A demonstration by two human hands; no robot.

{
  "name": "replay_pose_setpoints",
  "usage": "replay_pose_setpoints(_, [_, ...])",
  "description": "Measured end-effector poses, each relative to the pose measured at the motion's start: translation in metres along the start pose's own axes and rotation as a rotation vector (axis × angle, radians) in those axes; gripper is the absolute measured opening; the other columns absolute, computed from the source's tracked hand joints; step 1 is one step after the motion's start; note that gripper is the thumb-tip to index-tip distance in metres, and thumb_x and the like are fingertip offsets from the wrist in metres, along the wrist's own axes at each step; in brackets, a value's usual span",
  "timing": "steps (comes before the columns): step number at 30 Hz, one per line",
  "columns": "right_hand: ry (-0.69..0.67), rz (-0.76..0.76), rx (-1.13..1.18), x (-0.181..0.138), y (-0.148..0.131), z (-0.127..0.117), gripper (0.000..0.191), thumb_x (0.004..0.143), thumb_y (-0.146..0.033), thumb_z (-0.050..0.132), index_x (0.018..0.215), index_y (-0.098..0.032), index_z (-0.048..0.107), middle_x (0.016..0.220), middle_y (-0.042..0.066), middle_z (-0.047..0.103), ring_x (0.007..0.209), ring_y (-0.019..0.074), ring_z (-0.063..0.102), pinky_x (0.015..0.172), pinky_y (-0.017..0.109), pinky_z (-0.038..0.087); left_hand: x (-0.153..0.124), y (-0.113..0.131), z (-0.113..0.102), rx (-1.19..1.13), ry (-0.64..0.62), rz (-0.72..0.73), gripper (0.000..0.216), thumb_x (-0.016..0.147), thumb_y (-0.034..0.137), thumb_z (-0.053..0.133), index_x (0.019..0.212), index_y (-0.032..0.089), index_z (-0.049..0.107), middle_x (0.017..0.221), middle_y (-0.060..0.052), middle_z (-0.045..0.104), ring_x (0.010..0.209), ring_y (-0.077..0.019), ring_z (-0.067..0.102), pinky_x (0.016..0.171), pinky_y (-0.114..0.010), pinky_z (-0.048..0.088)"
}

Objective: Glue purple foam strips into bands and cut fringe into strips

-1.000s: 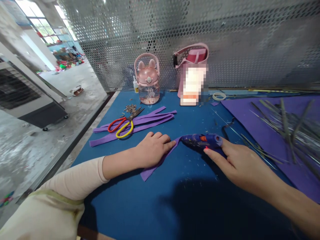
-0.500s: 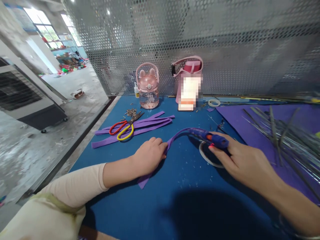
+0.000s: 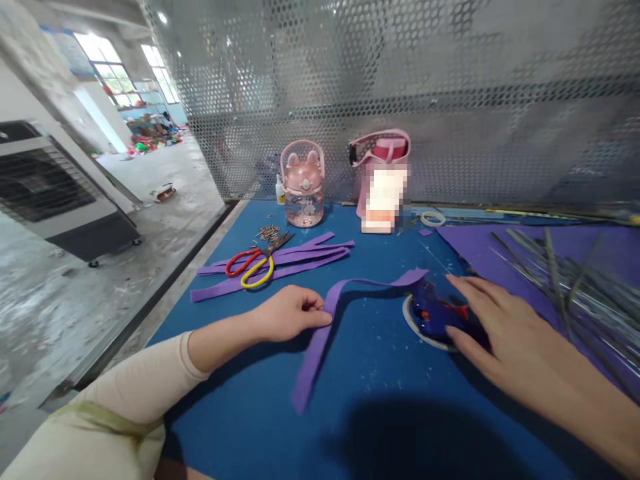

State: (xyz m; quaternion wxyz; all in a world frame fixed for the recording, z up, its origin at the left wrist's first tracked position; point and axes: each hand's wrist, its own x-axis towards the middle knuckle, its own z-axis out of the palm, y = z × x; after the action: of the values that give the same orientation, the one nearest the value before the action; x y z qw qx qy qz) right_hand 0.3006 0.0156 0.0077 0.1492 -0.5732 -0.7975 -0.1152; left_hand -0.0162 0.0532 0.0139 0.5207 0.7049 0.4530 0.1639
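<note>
My left hand (image 3: 295,313) pinches a long purple strip (image 3: 320,350) of felt-like material between thumb and fingers. One end of that strip hangs toward me, and the other curves right across the blue tabletop. At right, my right hand (image 3: 493,327) has its fingers apart beside a blue tool with orange-red parts (image 3: 433,320), which looks like a glue gun. It rests on a white ring (image 3: 413,327), partly hidden behind the hand. Scissors (image 3: 265,260) with one red and one yellow handle lie across more purple strips (image 3: 215,293) at left.
A pink-lidded clear bottle (image 3: 304,193) and a pink bottle (image 3: 387,150) stand at the back by a perforated metal panel (image 3: 280,80). Small metal pieces (image 3: 269,232) lie behind the scissors. Dark thin strips (image 3: 555,273) cover a purple sheet (image 3: 475,243) at right.
My right hand has let go of the blue tool, now lower on the white ring, and opened. My left hand has shifted slightly left and turned, swinging the strip's near end out into view.
</note>
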Motion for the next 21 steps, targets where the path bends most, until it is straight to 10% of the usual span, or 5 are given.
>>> replay_pose_setpoints(2, [0.104, 0.042, 0.079, 0.004, -0.028, -0.015, 0.045, 0.085, -0.056, 0.047, 0.105, -0.018, 0.062, 0.103, 0.013, 0.067, 0.093, 0.0287, 0.064, 0.078, 0.04, 0.051, 0.004, 0.003, 0.011, -0.391, -0.015, -0.007, 0.041, 0.071, 0.053, 0.069, 0.067, 0.015, 0.053, 0.059, 0.006, 0.041, 0.052, -0.0066, 0.03, 0.053, -0.023, 0.022])
replay_pose_setpoints(8, [-0.24, -0.12, 0.477, 0.009, -0.107, -0.012, 0.04, 0.095, -0.042, 0.039, 0.065, -0.021, 0.057, 0.06, 0.0, 0.062, 0.052, 0.0126, 0.056, 0.05, 0.025, 0.038, 0.007, 0.008, 0.056, -0.939, 0.016, 0.007, 0.052, 0.052, 0.052, 0.085, 0.076, 0.011, 0.062, 0.066, 0.001, 0.056, 0.055, -0.0056, 0.042, 0.054, -0.022, 0.026])
replay_pose_setpoints(21, [-0.081, -0.377, 0.447, 0.003, -0.109, -0.005, 0.038, 0.098, -0.022, 0.036, 0.062, -0.02, 0.05, 0.056, -0.002, 0.056, 0.048, 0.0099, 0.05, 0.052, 0.026, 0.031, 0.0, 0.006, 0.047, -0.86, -0.046, 0.047, 0.047, 0.054, 0.049, 0.085, 0.07, 0.01, 0.064, 0.066, -0.003, 0.065, 0.052, -0.0053, 0.049, 0.047, -0.019, 0.032])
